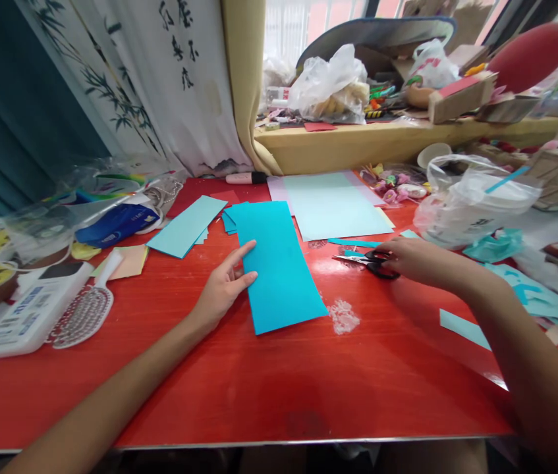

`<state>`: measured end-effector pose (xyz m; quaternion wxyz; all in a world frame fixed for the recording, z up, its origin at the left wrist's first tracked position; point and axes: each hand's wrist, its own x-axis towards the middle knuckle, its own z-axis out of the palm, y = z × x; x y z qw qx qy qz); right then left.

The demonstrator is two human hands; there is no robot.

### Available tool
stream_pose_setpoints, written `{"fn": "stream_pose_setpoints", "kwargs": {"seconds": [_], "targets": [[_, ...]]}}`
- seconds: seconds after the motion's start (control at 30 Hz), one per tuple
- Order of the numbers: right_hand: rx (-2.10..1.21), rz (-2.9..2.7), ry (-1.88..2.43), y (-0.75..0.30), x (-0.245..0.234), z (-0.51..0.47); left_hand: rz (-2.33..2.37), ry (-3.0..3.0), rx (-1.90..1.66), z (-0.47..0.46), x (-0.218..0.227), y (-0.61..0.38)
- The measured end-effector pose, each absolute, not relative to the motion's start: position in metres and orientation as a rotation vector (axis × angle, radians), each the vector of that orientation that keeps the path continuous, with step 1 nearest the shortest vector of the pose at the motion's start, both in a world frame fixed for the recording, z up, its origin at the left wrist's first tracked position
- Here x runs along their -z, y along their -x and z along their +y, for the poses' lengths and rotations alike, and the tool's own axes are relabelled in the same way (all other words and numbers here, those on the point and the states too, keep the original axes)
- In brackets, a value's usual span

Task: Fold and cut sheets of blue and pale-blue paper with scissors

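My left hand point(218, 293) grips the left edge of a bright blue sheet of paper point(281, 270), the thumb and a finger at its border. Over on the right, my right hand point(419, 262) has its fingers on the black handles of a pair of scissors point(375, 262). The scissor blades point left, and the fingertips are partly hidden. Thin blue paper strips point(355, 242) lie just behind the scissors. Between the sheet and my right forearm, a crumpled bit of clear plastic point(344, 317) rests on the red table point(279, 388).
Light blue cut papers point(187, 227) lie at left, larger pale sheets point(335, 204) at the back. A hairbrush point(85, 313) and a white box point(31, 309) stand left. A bagged cup point(476, 204) and paper scraps point(538, 293) crowd the right. A marker point(246, 178) lies behind.
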<state>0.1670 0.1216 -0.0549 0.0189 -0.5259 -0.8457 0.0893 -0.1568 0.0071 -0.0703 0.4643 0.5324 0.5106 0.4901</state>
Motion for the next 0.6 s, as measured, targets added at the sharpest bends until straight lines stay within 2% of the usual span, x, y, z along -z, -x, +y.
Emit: {"fn": "stream_pose_setpoints", "kwargs": {"seconds": [0.1,0.33,0.6], "targets": [[-0.306,-2.777,1.681,-0.163,0.051,0.119,1.268,-1.335,-1.193,0.007,0.069,0.157],[-0.324,-2.636,1.751,-0.124,0.042,0.099,1.237,-1.359,-1.162,0.006,0.069,0.157],[-1.247,-1.788,1.264,-0.113,0.034,0.094,1.19,-1.339,-1.203,0.005,0.068,0.156]]}}
